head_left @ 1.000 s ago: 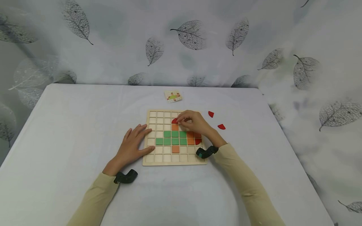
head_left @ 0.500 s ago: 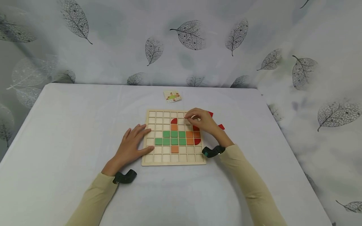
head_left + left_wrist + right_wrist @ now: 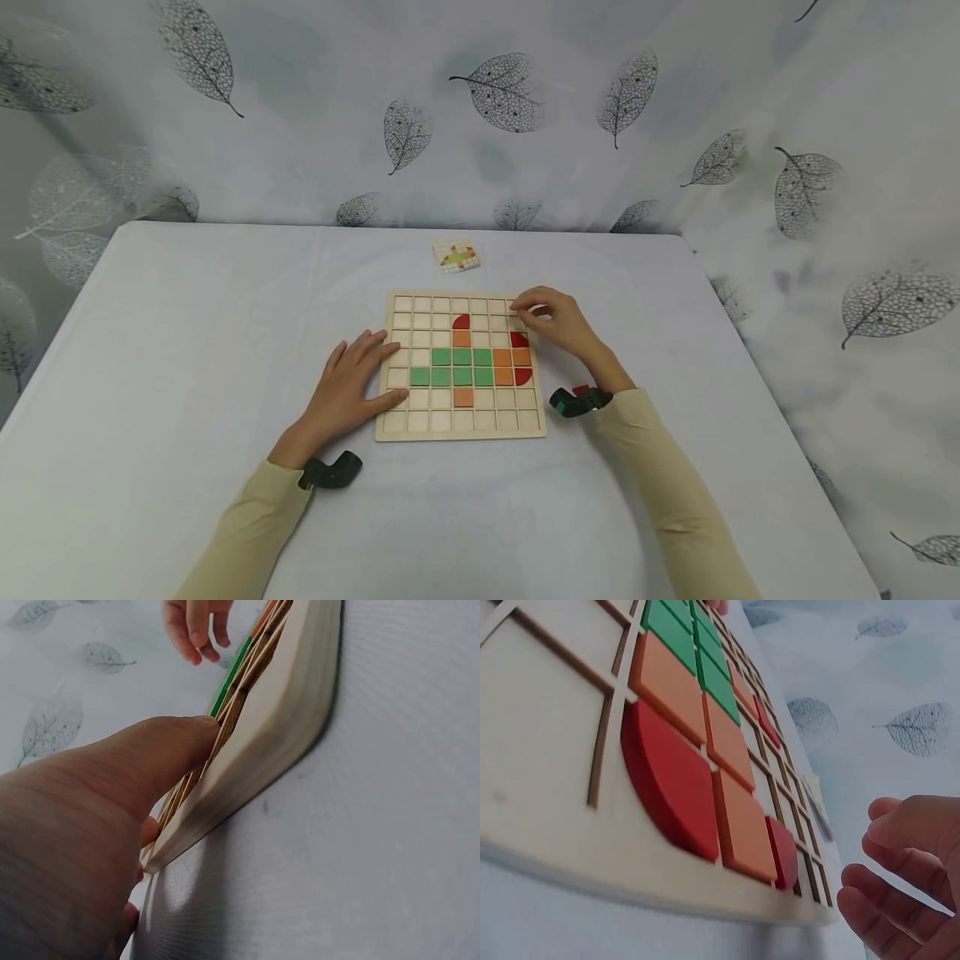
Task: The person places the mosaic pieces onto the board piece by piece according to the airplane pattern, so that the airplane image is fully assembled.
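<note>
A wooden grid board [image 3: 420,423] holds green square tiles [image 3: 462,376], several orange tiles [image 3: 464,397] and red rounded pieces. One red quarter-round piece [image 3: 461,322] sits above an orange tile in the upper middle; two more, a red piece [image 3: 519,340] and a red rounded piece [image 3: 671,784], flank an orange tile by the right edge. My left hand [image 3: 348,387] rests along the board's left edge, fingers spread and thumb [image 3: 176,742] on the rim. Over the upper right corner, my right hand [image 3: 558,323] hovers with loosely bent fingers [image 3: 900,900], nothing showing between them.
A small printed pattern card [image 3: 456,256] lies behind the board on the white-covered table [image 3: 225,292]. A bit of red [image 3: 581,389] shows beside the right wrist's black camera [image 3: 573,404]. A leaf-patterned cloth [image 3: 300,108] hangs behind.
My right hand has let go of the red quarter-round in the upper middle and moved right to the board's corner, covering the loose red pieces seen there earlier. The left hand stays put.
</note>
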{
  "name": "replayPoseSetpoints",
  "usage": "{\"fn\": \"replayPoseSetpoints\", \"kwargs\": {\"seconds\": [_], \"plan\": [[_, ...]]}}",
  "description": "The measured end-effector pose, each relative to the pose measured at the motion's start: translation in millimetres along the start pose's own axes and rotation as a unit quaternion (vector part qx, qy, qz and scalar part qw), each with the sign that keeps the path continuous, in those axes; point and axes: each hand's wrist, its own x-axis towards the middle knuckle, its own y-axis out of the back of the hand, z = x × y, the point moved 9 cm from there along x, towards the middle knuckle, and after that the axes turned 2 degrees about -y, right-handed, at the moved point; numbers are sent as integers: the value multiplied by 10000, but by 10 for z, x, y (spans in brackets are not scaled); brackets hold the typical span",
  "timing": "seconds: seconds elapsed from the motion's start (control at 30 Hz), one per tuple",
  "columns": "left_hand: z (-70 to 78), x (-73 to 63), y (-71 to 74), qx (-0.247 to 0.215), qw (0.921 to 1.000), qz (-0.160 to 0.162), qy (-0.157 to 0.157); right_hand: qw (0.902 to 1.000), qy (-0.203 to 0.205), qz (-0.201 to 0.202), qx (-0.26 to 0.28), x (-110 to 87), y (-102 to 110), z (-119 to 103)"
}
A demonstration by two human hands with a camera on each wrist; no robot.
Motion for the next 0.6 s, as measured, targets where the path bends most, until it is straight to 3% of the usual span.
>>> {"fn": "replayPoseSetpoints", "kwargs": {"seconds": [0.3,0.6], "plan": [[4,-2,1,32,10000,-58,32,9978,-487,408,-206,-52,184,190],[10,-8,21,-16,10000,33,-9,9872,-1188,964,-442,-146,350,395]]}}
